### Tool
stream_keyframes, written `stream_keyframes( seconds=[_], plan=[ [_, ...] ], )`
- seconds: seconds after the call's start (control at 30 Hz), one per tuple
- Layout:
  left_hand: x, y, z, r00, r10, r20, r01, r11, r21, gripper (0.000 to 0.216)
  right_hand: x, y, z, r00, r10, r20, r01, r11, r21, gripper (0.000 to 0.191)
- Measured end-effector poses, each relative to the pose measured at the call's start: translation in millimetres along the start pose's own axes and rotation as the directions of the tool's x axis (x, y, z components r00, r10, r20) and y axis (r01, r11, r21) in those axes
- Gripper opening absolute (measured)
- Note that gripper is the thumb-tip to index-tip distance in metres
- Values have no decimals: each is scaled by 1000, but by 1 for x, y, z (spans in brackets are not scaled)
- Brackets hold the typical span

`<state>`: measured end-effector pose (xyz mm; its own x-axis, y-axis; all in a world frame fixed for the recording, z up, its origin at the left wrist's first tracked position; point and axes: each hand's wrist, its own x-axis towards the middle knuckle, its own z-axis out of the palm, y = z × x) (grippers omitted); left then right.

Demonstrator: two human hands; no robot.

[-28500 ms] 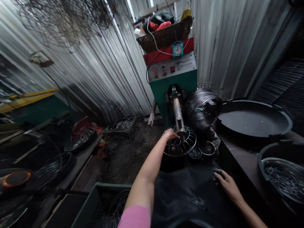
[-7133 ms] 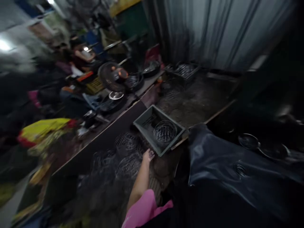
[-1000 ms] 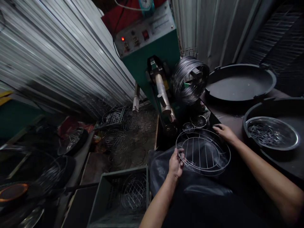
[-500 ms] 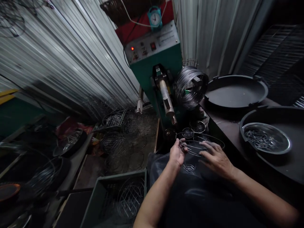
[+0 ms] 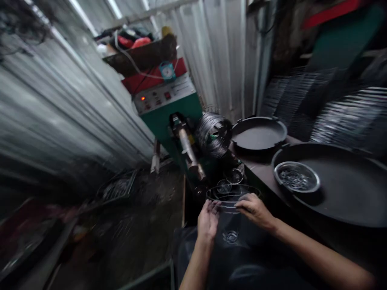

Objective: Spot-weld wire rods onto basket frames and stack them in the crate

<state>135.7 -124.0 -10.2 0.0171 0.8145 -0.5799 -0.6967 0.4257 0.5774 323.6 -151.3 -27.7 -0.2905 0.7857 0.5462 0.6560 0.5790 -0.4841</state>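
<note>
Between my hands is a round wire frame (image 5: 227, 207) made of thin metal rings, held level above my dark apron. My left hand (image 5: 208, 221) grips its left side, fingers curled up at the wire. At the near right side, my right hand (image 5: 255, 210) pinches the wire with its thumb and fingers. A small bundle of bent wire pieces (image 5: 231, 237) lies on the apron below. Just beyond the frame stands a green machine (image 5: 169, 110) with a metal arm (image 5: 188, 150) pointing toward me.
A wire coil (image 5: 208, 137) hangs beside the machine. On the right are a round black tray (image 5: 260, 135) and a larger tray (image 5: 347, 197) with a metal bowl (image 5: 316, 183) of small metal pieces. A crate (image 5: 133, 185) stands on the floor at left.
My view has swung right and up, so the machine appears lower and further left. My right hand's fingers, spread before, have closed on the wire frame. My left hand still holds it.
</note>
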Motion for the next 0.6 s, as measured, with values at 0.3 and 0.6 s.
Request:
stream_keyframes(
  seconds=[0.3, 0.6],
  plan=[
    [14, -4, -38, 560, 598, 574, -755, 82, 650, 54, -1, 7, -11, 983, 160, -88, -133, 959, 251, 22],
    [-3, 22, -12, -34, 234, 972, -660, -735, 154, 57, 10, 7, -40, 959, 271, -86, -179, 811, 557, 34]
  ],
)
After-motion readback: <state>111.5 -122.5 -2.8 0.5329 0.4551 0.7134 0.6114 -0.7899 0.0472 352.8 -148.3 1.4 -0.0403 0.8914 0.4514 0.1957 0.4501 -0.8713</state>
